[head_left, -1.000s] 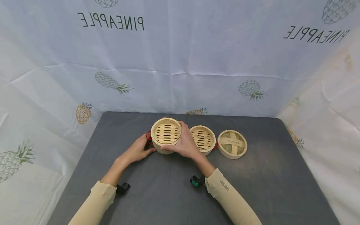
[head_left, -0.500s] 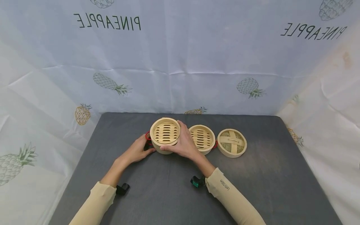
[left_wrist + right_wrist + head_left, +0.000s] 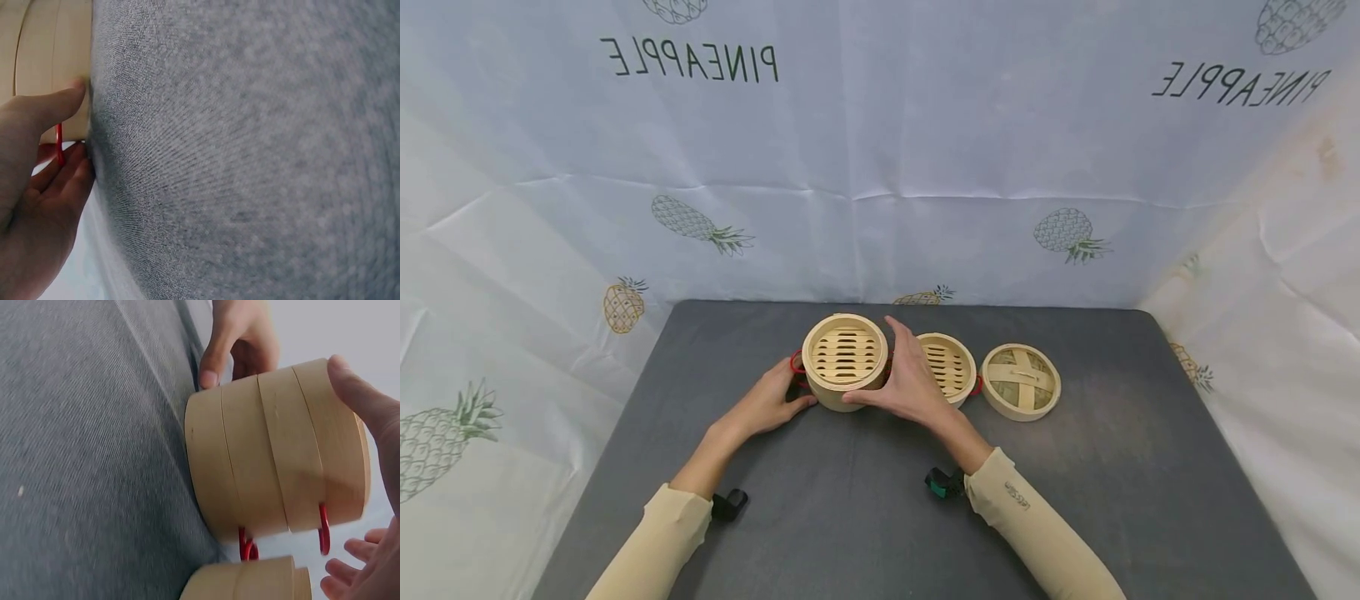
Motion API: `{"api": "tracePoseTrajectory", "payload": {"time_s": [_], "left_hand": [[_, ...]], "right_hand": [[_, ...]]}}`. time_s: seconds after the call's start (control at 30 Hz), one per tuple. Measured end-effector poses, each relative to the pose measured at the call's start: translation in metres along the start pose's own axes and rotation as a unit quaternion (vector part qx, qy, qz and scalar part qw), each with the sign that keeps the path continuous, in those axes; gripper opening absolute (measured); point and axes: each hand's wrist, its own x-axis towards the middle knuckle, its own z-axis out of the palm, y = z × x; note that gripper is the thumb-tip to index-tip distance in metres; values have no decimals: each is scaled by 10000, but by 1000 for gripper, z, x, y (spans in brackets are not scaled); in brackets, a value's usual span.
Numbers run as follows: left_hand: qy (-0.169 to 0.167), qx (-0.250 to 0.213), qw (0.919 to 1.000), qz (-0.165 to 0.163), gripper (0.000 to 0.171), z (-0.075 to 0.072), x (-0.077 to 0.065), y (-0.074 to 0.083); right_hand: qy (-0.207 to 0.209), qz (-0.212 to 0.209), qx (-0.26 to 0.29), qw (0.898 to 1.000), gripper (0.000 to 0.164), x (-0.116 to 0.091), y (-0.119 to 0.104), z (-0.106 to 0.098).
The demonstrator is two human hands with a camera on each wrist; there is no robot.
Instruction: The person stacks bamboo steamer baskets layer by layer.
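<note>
Two bamboo steamer baskets stand stacked at the back of the table, with the slatted upper basket [image 3: 847,354] sitting on the lower basket [image 3: 240,462]. My left hand [image 3: 765,402] grips the lower basket from the left, its thumb at the front and its fingers by a red handle [image 3: 60,144]. On the other side, my right hand [image 3: 917,385] is spread around the upper basket. Its thumb lies at that basket's front rim, while the other fingers stand apart from the wall. Red handles [image 3: 324,528] show on both baskets in the right wrist view.
Just right of the stack is another slatted steamer basket [image 3: 951,371], partly hidden by my right hand. A woven bamboo lid [image 3: 1021,382] lies beside it. Behind the dark table [image 3: 1112,467] hangs a pineapple-print cloth [image 3: 820,250].
My right hand has loosened from the upper basket and shifted slightly right, its fingers now off the wall. The left hand and the stack have stayed in place.
</note>
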Motion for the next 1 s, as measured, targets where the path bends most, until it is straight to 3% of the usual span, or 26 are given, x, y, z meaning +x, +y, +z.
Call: {"api": "tracePoseTrajectory", "payload": {"time_s": [0.17,0.5,0.6,0.77,1.0], "left_hand": [[-96,114,9997,-177,78,5,0,-5],[-39,-225,9997,4,71,-11,0,22],[-52,-201,9997,-137,70,-17,0,34],[-70,-131,9998,-139,75,-20,1,35],[25,-180,9998,57,73,-4,0,6]], "right_hand": [[65,54,-427,9991,141,-6,7,-9],[250,334,-512,9978,145,-19,29,-30],[344,355,-622,9968,145,-22,38,-35],[509,319,-825,9948,144,-25,53,-41],[525,426,-877,9939,144,-28,63,-44]]}}
